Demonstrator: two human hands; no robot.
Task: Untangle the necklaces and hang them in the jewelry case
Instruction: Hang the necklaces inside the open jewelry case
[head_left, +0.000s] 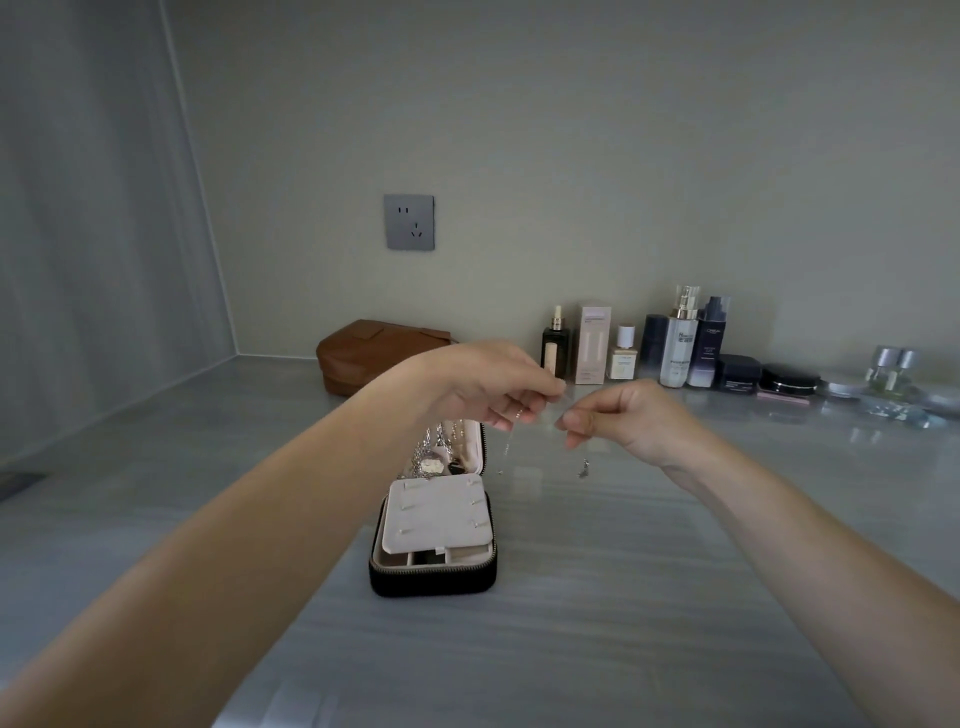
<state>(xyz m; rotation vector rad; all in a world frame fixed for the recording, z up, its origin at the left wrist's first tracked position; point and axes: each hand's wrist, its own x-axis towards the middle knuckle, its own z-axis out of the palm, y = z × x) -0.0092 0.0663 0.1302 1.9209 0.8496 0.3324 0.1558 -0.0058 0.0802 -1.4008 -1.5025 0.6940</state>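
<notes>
A thin necklace (503, 453) is pinched at its ends by the left hand (493, 389) and right hand (623, 415), held above the desk (649, 571), just right of the opened jewelry case (431, 581).

Necklace (505, 450) between left hand (485, 387), right hand (623, 415)

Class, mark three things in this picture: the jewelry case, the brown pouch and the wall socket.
jewelry case (431, 578), head view, black front wall.
brown pouch (363, 345), head view, its upper side.
wall socket (409, 222), head view, centre of the plate.
</notes>
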